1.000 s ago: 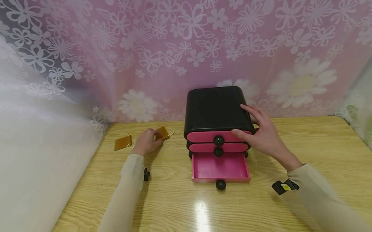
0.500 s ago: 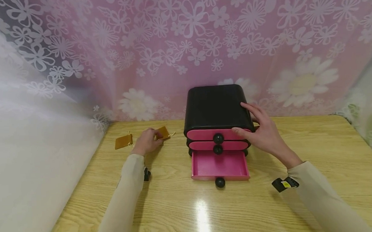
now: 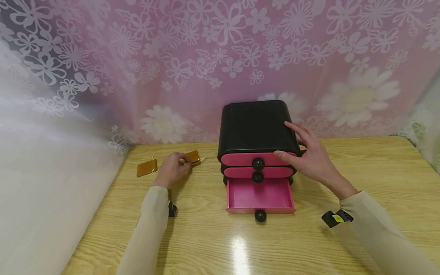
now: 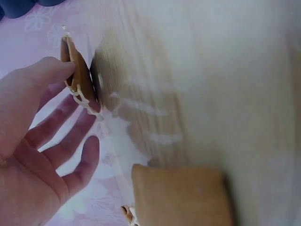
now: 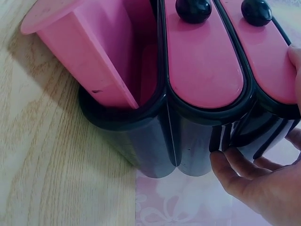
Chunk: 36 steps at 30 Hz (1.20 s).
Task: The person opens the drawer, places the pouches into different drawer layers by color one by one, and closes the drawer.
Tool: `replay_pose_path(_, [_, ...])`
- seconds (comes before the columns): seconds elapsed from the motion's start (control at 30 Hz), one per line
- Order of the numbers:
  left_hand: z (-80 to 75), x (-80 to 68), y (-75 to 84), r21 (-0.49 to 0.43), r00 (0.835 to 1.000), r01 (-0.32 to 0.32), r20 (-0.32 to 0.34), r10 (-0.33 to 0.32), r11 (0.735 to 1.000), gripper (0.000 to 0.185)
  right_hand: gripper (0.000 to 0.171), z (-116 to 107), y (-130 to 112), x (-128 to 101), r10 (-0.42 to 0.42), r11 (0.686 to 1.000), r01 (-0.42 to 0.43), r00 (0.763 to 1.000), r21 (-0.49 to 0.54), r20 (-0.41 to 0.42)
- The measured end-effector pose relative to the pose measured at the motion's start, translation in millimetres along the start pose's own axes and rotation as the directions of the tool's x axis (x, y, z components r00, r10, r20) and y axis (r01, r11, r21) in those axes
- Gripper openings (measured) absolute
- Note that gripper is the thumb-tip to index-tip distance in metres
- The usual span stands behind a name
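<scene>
My left hand pinches a small tan drawstring pouch at its edge with the thumb and fingertips. In the left wrist view this pouch stands tilted on edge, its cream cord hanging towards the camera. A second tan pouch lies flat on the table, left of that hand. My right hand rests against the right side of a black cabinet with pink drawers, thumb on the top drawer's front and fingers spread along the side. The bottom drawer is pulled out, its pink floor bare.
The cabinet stands at the back of the wooden table, close to a flowered curtain. Round black knobs stick out from the drawer fronts. A white sheet borders the table on the left.
The pouch in my left hand has tilted a little, and the left wrist has shifted slightly left. The right hand and cabinet hold still while the view moves slightly.
</scene>
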<state>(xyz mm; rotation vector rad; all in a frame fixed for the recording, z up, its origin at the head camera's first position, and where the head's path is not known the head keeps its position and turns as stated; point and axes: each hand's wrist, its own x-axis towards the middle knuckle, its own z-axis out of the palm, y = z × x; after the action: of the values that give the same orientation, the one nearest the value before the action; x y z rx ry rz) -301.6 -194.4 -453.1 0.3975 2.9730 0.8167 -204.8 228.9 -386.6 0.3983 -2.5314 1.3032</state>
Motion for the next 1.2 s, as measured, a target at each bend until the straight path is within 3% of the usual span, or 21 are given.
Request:
replay_pose_path(0.27, [-2.9,-7.5,-1.8,-0.103,0.999,-0.026,-0.040,0.022,0.994,0.016,0.083,1,1,-1,-0.006,1.000,0.006,1.000,-0.011,-0.011])
replay_pose_path(0.47, [-3.9,-12.3,-2.0,-0.131,0.995,-0.067,-0.087,0.056,0.989,0.016,0.083,2,1,-1,0.004,1.000,-0.004,1.000,-0.014,-0.012])
replay_pose_path(0.83, [-11.2,-22.9,0.0,-0.181,0.978,-0.151,-0.171,0.120,0.972,0.011,0.083,2,1,0,0.002,1.000,-0.002,1.000,-0.023,-0.014])
replay_pose_path(1.2, [-15.8,-40.2,13.0,-0.223,0.959,-0.233,-0.217,0.185,0.947,0.011,0.084,3,2,0,-0.004,1.000,0.004,1.000,-0.026,-0.023])
